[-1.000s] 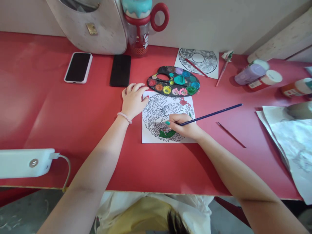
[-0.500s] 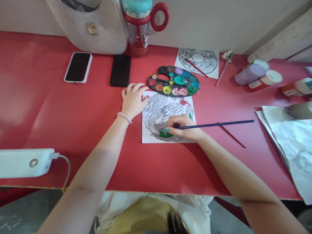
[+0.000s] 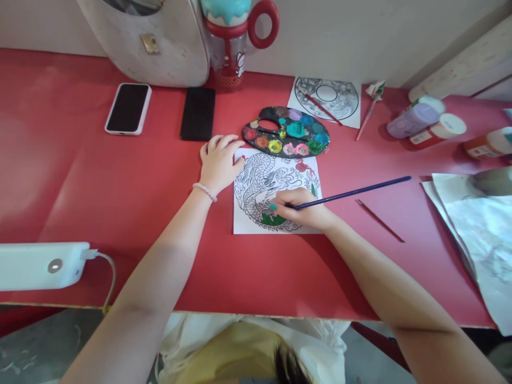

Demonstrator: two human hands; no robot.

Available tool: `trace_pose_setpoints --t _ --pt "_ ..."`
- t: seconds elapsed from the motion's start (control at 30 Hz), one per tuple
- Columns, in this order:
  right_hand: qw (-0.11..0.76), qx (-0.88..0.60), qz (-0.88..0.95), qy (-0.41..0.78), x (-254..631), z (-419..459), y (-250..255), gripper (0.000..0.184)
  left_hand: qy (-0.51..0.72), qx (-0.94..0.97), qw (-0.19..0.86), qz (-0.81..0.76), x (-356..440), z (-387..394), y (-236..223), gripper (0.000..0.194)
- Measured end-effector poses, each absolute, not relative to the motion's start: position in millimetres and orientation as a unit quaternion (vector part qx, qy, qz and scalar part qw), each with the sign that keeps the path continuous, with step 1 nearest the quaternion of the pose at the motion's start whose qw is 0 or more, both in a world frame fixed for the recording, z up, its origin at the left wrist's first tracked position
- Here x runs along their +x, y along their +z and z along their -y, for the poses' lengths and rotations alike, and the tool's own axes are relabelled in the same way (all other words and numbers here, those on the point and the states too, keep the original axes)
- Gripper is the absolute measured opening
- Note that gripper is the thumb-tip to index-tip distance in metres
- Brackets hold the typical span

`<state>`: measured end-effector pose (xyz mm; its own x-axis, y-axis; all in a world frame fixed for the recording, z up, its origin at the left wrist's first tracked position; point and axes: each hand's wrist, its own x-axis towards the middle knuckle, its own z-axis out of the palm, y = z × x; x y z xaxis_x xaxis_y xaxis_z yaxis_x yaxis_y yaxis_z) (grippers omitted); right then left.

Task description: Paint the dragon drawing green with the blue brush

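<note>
A white sheet with a dragon drawing [image 3: 260,181] lies on the red table [image 3: 120,213]. My right hand [image 3: 302,209] pinches a blue paintbrush [image 3: 360,191], its tip down on the green painted patch near the sheet's lower edge. My left hand [image 3: 219,160] rests on the sheet's upper left corner, fingers curled loosely and pressing on the paper. Just beyond the sheet lies a black palette [image 3: 286,137] with several wells of colour.
Two phones [image 3: 128,108] [image 3: 197,113] lie at the back left, before a white bag [image 3: 156,42] and a red-handled bottle [image 3: 232,37]. Another drawing [image 3: 328,98] with a red brush, paint bottles [image 3: 416,117], papers [image 3: 476,229] sit to the right. A white power bank [image 3: 40,265] lies at the front left.
The paintbrush handle swung down toward level and then back up to a slant, as my right hand made small strokes on the green patch. My left hand stayed put.
</note>
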<state>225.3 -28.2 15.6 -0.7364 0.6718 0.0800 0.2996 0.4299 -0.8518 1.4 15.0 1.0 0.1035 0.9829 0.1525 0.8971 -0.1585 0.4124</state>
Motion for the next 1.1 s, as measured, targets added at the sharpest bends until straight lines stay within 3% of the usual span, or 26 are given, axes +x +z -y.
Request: trace_pose_setpoints --t 0.77,0.93,1.0,1.1 --pt "0.230 -0.296 0.809 0.453 225.7 29.6 15.9 0.034 0.200 0.733 0.114 -0.640 1.3 -15.4 0.4 0.032" --pt "0.239 -0.307 0.780 0.490 227.3 29.7 18.0 0.023 0.202 0.732 0.110 -0.641 1.6 -15.2 1.0 0.032" --pt "0.275 -0.331 0.767 0.476 231.7 24.7 17.9 0.025 0.202 0.733 0.109 -0.641 1.8 -15.0 0.9 0.032" --pt "0.407 -0.414 0.707 0.404 247.3 8.4 13.1 0.028 0.201 0.734 0.107 -0.640 1.9 -14.8 0.6 0.032"
